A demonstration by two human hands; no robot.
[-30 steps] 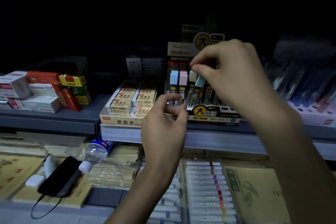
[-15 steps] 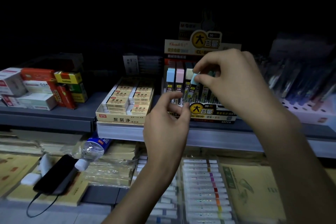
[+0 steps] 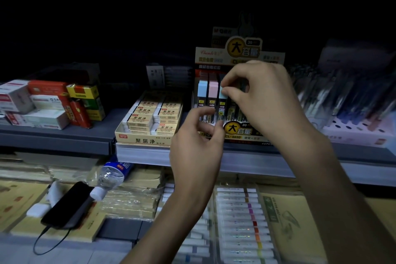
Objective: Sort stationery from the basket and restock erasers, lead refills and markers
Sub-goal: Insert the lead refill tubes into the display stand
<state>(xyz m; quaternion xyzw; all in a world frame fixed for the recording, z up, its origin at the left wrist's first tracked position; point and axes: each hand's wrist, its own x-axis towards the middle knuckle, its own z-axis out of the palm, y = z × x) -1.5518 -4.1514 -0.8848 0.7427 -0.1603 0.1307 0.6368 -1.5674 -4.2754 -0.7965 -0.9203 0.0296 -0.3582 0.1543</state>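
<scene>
**Grip.** Right of centre in the frame, my right hand [image 3: 264, 100] pinches the pale teal cap of a lead refill case [image 3: 222, 103] between thumb and forefinger. My left hand [image 3: 197, 148] hovers at centre, thumb and forefinger curled toward each other. I cannot tell whether it holds anything or touches the box.

**Location.** The case stands upright in the display box [image 3: 242, 134] on the shelf, just beside a pink-capped case [image 3: 213, 89] and a blue-capped case [image 3: 202, 90].

**Step in hand, as I judge it.** I am seating this refill in its slot.

**Method.**
- I would hold the case vertical and push straight down on the cap until it sits level with its neighbours.
- The left hand should brace the box's front edge so the box does not slide back.
- Let go only once the case is seated, because a tilted case could knock the neighbouring cases.

**Other stock.** The eraser box [image 3: 147, 136], centre left, looks well filled. The markers [image 3: 237, 212] lie at lower centre, untouched.
</scene>
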